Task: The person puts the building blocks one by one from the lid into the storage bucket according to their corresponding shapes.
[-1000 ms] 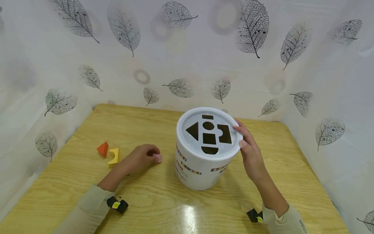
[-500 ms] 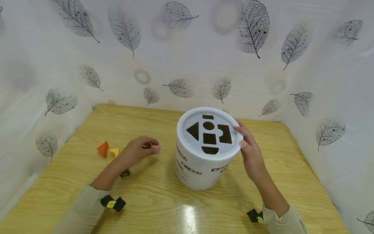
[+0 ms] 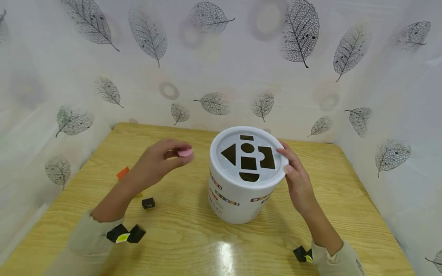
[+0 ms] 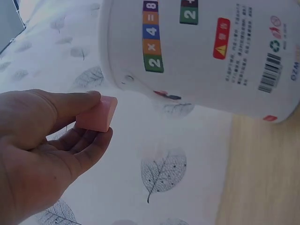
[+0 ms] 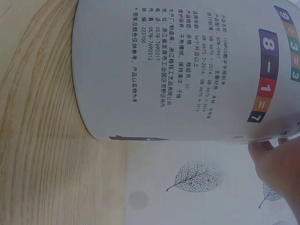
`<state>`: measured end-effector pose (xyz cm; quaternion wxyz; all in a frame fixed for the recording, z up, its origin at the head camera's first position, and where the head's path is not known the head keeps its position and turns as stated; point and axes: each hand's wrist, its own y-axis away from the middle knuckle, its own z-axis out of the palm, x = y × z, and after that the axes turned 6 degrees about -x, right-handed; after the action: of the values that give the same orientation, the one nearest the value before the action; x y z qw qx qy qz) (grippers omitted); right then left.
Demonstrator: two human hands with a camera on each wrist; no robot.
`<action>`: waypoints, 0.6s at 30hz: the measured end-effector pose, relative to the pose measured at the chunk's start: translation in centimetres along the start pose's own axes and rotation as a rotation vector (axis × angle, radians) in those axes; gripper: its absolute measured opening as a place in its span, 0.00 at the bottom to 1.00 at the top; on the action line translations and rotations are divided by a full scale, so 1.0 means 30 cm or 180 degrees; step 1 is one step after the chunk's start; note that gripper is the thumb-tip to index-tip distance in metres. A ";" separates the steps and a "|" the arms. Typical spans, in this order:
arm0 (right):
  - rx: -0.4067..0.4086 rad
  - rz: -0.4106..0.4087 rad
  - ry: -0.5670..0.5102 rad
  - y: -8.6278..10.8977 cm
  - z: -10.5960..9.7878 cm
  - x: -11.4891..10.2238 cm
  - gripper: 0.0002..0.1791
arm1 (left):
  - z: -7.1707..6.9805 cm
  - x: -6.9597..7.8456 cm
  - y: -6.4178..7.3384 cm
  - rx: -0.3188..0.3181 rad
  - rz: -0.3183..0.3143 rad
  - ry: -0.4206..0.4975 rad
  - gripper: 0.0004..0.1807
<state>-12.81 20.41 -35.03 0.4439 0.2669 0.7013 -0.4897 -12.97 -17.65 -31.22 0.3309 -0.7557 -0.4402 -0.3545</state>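
Observation:
My left hand (image 3: 155, 163) pinches a small pink block (image 3: 185, 152) between thumb and fingers, raised above the table to the left of the bucket. In the left wrist view the pink block (image 4: 98, 115) shows a flat side and its end face; the bucket wall is apart from it. A white round bucket (image 3: 228, 199) stands upright, its lid (image 3: 228, 172) cut with several shaped holes. My right hand (image 3: 299, 184) holds the lid's right rim, fingertips on top and thumb at the side. The right wrist view shows the bucket's printed wall (image 5: 187, 70).
On the wooden table (image 3: 179, 245), a black block (image 3: 148, 203) with a white letter lies below my left hand. An orange block (image 3: 122, 173) and a yellow block (image 3: 139, 194) are mostly hidden behind my left forearm. A leaf-patterned sheet (image 3: 221, 76) surrounds the table.
My left hand has lifted the pink block from the table and moved it up, tilting it. The black block has come into view from under the hand. My right hand stays on the rim.

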 end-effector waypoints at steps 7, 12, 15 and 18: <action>0.0031 0.0074 0.0011 0.000 -0.003 0.000 0.24 | 0.021 0.087 -0.052 -0.0174 0.0319 -0.0048 0.15; 0.0026 0.0064 0.0002 0.001 -0.001 -0.002 0.23 | 0.028 0.156 -0.080 -0.0278 0.0450 -0.0154 0.14; 0.0021 0.0048 -0.0007 0.001 0.001 -0.003 0.23 | 0.027 0.187 -0.092 -0.0316 0.0492 -0.0100 0.15; 0.0013 0.0040 0.0001 0.001 0.000 -0.003 0.24 | 0.038 0.207 -0.105 -0.0353 0.0508 0.0075 0.14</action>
<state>-12.73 20.42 -34.96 0.4463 0.2723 0.6987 -0.4884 -13.29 -12.82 -26.10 0.3209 -0.8013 -0.3543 -0.3597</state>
